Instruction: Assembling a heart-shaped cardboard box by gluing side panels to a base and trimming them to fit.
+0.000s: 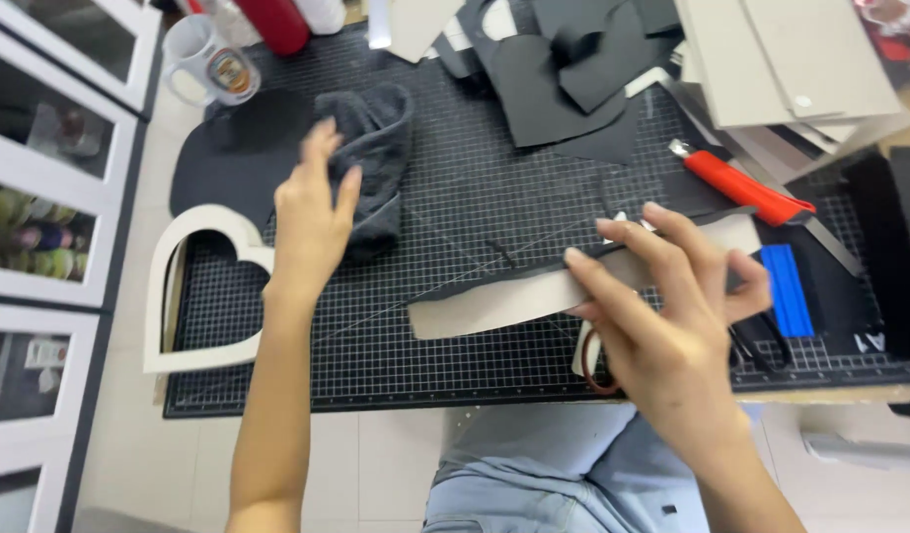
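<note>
Both hands work over a black gridded cutting mat [455,326] on the desk, seen from the head camera. Left hand [312,222] reaches forward with fingers loosely spread, its fingertips touching a crumpled dark grey cloth [376,158] that lies near the middle of the mat. Right hand [672,316] pinches a long strip of card [534,291], pale on its face with a black layer along its upper edge; the fingers lie over the top and the thumb seems to sit behind, though motion blur makes the grip hard to read. That strip runs roughly level across the mat, tilted up slightly toward the right. A white heart-shaped frame [193,296] rests at the mat's left edge, well apart from the strip. Beyond the right hand lie an orange utility knife [741,188] and a blue strip [786,291]. Black cut pieces [564,89] and grey boards [791,59] are stacked at the far side, with a white mug [208,59] at the far left.
</note>
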